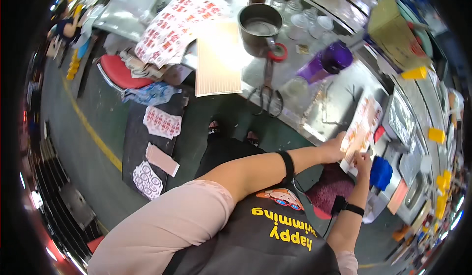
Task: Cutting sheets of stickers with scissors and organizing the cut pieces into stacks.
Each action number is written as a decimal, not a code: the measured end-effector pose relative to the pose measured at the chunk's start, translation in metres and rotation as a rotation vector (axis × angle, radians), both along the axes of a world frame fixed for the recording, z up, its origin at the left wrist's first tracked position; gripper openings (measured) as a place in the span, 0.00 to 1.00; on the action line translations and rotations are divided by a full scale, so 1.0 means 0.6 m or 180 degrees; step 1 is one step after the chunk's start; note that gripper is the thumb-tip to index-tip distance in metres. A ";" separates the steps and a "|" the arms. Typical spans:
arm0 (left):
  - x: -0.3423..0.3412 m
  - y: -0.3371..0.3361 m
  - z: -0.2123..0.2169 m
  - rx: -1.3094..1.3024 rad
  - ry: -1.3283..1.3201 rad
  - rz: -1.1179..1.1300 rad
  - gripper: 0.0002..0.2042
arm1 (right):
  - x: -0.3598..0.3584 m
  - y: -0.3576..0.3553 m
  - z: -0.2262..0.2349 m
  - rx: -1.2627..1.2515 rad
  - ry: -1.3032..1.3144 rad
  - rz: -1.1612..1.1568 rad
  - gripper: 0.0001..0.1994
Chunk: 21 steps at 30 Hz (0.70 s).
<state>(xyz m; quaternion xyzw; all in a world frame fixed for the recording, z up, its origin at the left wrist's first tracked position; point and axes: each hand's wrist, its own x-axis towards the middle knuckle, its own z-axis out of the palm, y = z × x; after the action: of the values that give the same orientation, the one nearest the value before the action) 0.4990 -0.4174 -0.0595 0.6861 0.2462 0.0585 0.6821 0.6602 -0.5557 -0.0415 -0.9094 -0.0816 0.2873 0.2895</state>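
Note:
Both my arms reach to the right side of the metal table. A long white sheet with red and orange printed patterns (366, 117) lies there at a slant, its near end toward me. At its left edge, my left hand (335, 148) is closed on the sheet, though its fingertips are partly hidden. My right hand (363, 163) is closed at the near end of the same sheet, with the fingers curled in a pinch. A peach-coloured strip shows on the sheet between the hands. Whether it is a separate piece, I cannot tell.
Scissors (268, 86), a dark metal pot (260, 27), a purple bottle (329, 61) and glass jars (297, 27) stand on the table (295, 108). A striped stack (216, 73) overhangs its edge. Left are a red stool (123, 71) and a dark bench (135, 142) with printed sheets.

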 end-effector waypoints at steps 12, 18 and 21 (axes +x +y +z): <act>-0.514 0.303 -0.029 -0.2872 -0.0719 0.4164 0.20 | -0.303 0.218 0.079 0.0972 0.1006 0.1937 0.08; -0.486 0.398 -0.038 -0.1990 -0.0260 0.3230 0.10 | -0.504 0.397 -0.001 0.1485 0.2783 0.1456 0.17; -0.494 0.388 -0.023 -0.2259 -0.0724 0.3260 0.09 | -0.561 0.466 -0.025 0.1823 0.3488 0.0452 0.20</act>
<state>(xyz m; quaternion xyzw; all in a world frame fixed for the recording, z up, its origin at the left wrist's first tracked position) 0.2027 -0.1844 -0.0733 0.2028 0.4737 0.3648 0.7755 0.3235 -0.2762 -0.0563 -0.5084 -0.0553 0.6976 0.5019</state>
